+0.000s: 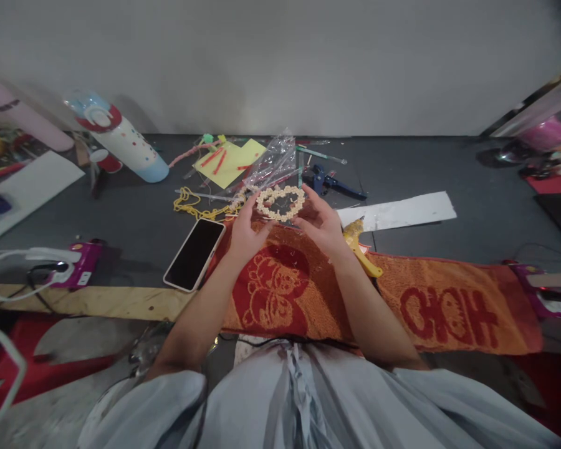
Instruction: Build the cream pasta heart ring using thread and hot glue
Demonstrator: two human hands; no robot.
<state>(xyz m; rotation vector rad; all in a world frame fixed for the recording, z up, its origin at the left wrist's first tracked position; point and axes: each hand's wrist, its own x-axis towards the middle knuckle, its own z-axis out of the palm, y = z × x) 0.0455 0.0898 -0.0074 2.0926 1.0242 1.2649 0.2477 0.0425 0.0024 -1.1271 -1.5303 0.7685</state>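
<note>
Both my hands hold a heart-shaped ring of cream beads just above the far edge of a red and orange towel. My left hand pinches the heart's left side with curled fingers. On the heart's right side, my right hand grips it with bent fingers. A black phone lies face up just left of my left wrist. Beside my right wrist lies a yellow glue gun.
Behind the heart lie clear plastic wrap, yellow paper, a yellow cord and a blue tool. A white paper strip lies to the right. A patterned bottle lies at the far left, with a wooden plank in front.
</note>
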